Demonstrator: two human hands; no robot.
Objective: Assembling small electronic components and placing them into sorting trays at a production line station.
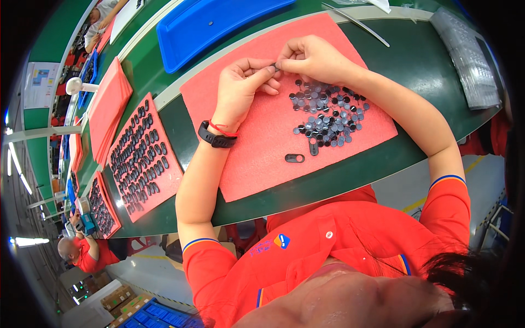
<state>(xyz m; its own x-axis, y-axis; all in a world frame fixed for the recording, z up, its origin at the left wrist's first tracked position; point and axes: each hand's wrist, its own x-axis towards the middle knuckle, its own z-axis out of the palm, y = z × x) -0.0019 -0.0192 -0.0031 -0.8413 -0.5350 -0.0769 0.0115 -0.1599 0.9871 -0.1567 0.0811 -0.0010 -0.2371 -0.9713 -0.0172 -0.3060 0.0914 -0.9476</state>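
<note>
My left hand (245, 87) and my right hand (309, 56) meet over the far part of a pink foam sheet (251, 164). Thumb and fingers of both are pinched together around a small dark piece (275, 66), mostly covered by the fingertips. Just nearer than my right hand lies a loose pile of small round discs (331, 117), some black, some grey and shiny. Two black oblong parts with a round hole lie by the pile's near edge: one upright part (313, 147) touching it, and another part (295, 158) lying sideways.
To the left, a second foam sheet (174, 170) carries rows of black oblong parts (143, 153). A blue tray (180, 52) sits beyond my sheet. Metal tweezers (358, 24) lie at the far right, near stacked transparent trays (465, 60). Other people work further along the green bench.
</note>
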